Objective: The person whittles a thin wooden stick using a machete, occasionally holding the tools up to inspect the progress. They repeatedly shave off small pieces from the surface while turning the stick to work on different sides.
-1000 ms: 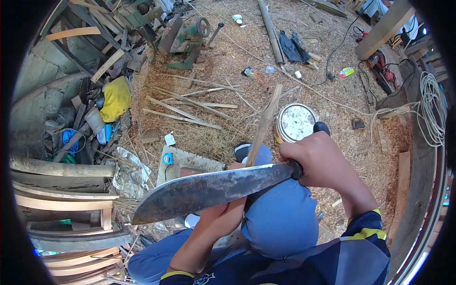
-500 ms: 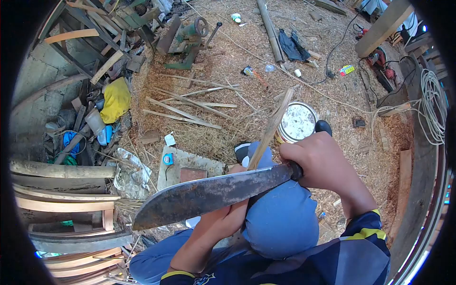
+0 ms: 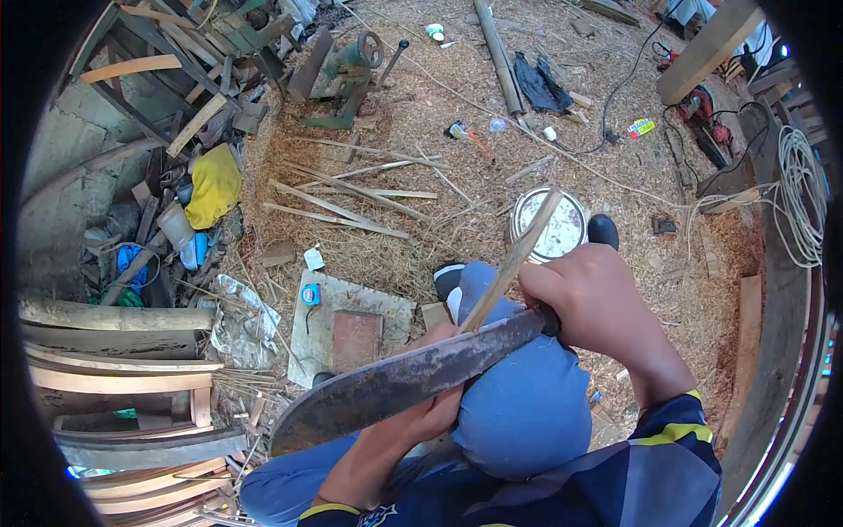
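Observation:
My right hand (image 3: 587, 294) is wrapped around the dark handle of a machete (image 3: 408, 378). The broad, rust-spotted blade reaches left across my lap, its rounded tip low on the left. Against the blade's upper edge, near the handle, rests the lower part of a narrow wooden strip (image 3: 520, 249). This strip slants up and to the right, its far end over a round, pale-topped can (image 3: 562, 220). My left hand (image 3: 428, 420) is partly behind the blade and appears closed around the strip's lower end; most of its fingers are hidden. My blue-clad knee (image 3: 524, 408) is below the blade.
Several thin wooden strips (image 3: 351, 206) lie on the shaving-covered floor ahead. A board (image 3: 307, 347) at left bears a blue tape measure (image 3: 310, 294) and a reddish block (image 3: 357, 341). A green metal vise (image 3: 342, 83) stands farther off; coiled rope (image 3: 799, 198) hangs at right.
The machete's tip has swung lower and slightly right, uncovering more of the reddish block. The strip's upper end has dropped and shifted right, now crossing in front of the can.

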A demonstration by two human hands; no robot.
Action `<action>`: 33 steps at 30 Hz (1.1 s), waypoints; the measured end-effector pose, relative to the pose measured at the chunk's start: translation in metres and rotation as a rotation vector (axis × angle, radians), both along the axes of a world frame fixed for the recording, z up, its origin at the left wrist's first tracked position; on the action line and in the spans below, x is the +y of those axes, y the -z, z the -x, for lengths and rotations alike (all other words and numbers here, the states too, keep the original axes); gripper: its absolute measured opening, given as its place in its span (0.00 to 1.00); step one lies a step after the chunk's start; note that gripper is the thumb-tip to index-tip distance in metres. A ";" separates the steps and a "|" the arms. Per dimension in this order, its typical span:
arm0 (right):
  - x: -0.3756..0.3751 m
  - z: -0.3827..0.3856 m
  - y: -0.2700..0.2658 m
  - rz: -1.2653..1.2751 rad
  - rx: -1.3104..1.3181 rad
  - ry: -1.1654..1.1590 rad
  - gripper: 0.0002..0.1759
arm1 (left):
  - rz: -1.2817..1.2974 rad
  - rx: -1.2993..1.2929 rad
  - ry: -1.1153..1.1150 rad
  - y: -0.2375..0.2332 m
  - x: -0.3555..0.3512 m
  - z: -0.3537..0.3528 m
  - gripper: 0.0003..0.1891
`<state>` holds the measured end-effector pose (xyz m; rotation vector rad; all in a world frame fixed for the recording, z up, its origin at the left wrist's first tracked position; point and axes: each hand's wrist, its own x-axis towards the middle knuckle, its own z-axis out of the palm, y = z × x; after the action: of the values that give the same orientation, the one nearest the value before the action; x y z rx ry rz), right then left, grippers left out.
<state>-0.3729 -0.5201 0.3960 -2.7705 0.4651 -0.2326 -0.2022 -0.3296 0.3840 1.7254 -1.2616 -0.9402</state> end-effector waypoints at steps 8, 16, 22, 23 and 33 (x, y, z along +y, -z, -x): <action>0.013 0.006 -0.010 0.054 -0.100 0.074 0.10 | 0.042 -0.086 0.093 0.000 0.015 -0.006 0.10; 0.017 0.015 -0.012 0.122 -0.107 0.141 0.10 | -0.105 0.009 0.055 -0.022 0.019 -0.004 0.12; 0.002 0.024 0.002 -0.263 0.057 0.091 0.10 | 0.082 0.043 0.086 0.025 0.013 -0.009 0.13; 0.001 0.025 0.003 -0.282 0.057 0.086 0.10 | 0.057 0.097 0.079 0.025 0.011 -0.009 0.13; -0.007 0.012 0.010 -0.276 0.017 0.006 0.12 | 0.085 0.013 0.121 0.007 -0.010 -0.014 0.13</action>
<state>-0.3845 -0.5269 0.3864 -2.5036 0.4707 -0.1349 -0.1887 -0.3398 0.3767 1.5893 -1.3906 -0.9517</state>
